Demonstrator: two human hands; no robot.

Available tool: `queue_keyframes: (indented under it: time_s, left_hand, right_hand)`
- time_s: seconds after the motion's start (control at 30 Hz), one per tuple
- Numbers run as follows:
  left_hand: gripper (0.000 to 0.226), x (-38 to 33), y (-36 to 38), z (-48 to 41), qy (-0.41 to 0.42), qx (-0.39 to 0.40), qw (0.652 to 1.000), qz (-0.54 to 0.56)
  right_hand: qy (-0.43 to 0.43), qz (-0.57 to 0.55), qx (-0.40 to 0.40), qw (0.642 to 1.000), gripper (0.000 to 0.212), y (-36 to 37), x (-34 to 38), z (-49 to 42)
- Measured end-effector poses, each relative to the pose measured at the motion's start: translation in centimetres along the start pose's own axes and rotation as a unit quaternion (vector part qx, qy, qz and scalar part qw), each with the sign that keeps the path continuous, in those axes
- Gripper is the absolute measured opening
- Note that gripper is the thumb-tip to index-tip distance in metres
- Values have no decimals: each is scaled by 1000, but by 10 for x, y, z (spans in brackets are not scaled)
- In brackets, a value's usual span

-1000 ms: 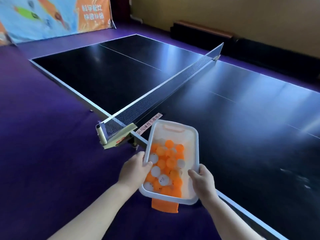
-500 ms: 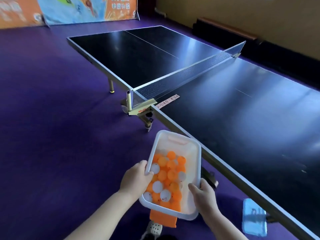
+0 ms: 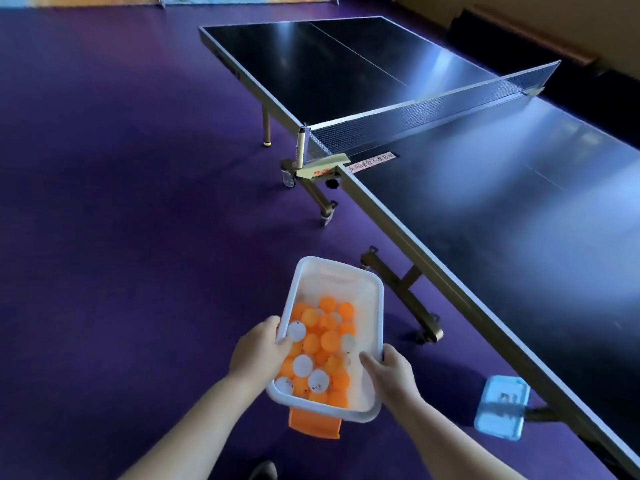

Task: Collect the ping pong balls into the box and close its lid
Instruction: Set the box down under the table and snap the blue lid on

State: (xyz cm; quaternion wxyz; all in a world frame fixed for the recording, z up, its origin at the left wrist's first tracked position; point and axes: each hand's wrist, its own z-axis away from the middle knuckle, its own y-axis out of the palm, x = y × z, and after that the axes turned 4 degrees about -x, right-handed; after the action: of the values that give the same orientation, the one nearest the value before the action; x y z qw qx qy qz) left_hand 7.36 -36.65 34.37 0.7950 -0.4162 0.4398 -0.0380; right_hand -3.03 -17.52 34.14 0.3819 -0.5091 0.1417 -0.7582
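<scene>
The purple floor (image 3: 121, 202) fills most of your view. The dark, glossy table-tennis surface (image 3: 519, 220) runs along the right side on metal legs. Its black mesh net (image 3: 433, 112) stretches from the clamp post at the near edge to the far side.

You stand off that near edge, and the white translucent rectangular plastic box (image 3: 379, 306) is in the air over the floor. It sits between your two hands, open-topped, to the left of the surface and not touching it.

On the floor, under the surface's edge at the right, lies a light blue rectangular plastic piece (image 3: 500, 407). It may be a lid, though it is too blurred to say.

Your left hand (image 3: 258, 348) grips the box's left rim, with the thumb hooked over the edge just beside a white ball. Your right hand (image 3: 393, 372) clasps the near right corner, thumb inside over the rim and fingers wrapped round the outer wall.

A flat orange flap (image 3: 313, 424) hangs below the near end of the box.

Inside, the orange and white ping pong balls (image 3: 325, 337) are heaped toward you, leaving the far end of the bottom bare. Most are orange, and a few are white with dark marks
</scene>
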Motion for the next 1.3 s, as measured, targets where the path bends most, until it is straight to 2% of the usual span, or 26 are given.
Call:
queue_keyframes:
  time_s: [0.3, 0.47, 0.53, 0.63, 0.77, 0.9, 1.0, 1.07, 1.2, 1.3]
  left_hand:
    - [12, -47, 103, 69, -40, -28, 999, 7]
    - [12, -76, 197, 111, -104, -29, 994, 21]
    - [5, -83, 229, 125, -134, -14, 991, 24]
    - [26, -81, 273, 141, -162, 6, 987, 15]
    - [34, -54, 330, 145, -166, 27, 986, -3]
    - [43, -3, 393, 124, -179, 31, 982, 57]
    - [43, 42, 452, 102, -175, 22, 980, 90]
    - [40, 69, 495, 89, -142, -11, 986, 90]
    - [35, 116, 582, 60, -83, -39, 991, 99]
    - [37, 147, 644, 35, -29, -68, 995, 69]
  right_hand:
    - [-9, 31, 56, 998, 19, -78, -99, -9]
    - [1, 75, 117, 990, 24, -132, -181, -41]
    - [28, 71, 136, 988, 29, -146, -211, -52]
    - [77, 57, 144, 985, 23, -153, -255, -65]
    - [147, 52, 140, 978, 7, -125, -326, -83]
    - [191, 30, 100, 976, 2, -77, -397, -113]
    - [205, 9, 72, 976, 9, -38, -450, -145]
    - [220, -35, 36, 974, 13, -12, -490, -170]
    - [271, -127, -15, 954, 5, 33, -555, -222]
    - [285, -158, -27, 945, 16, 62, -597, -267]
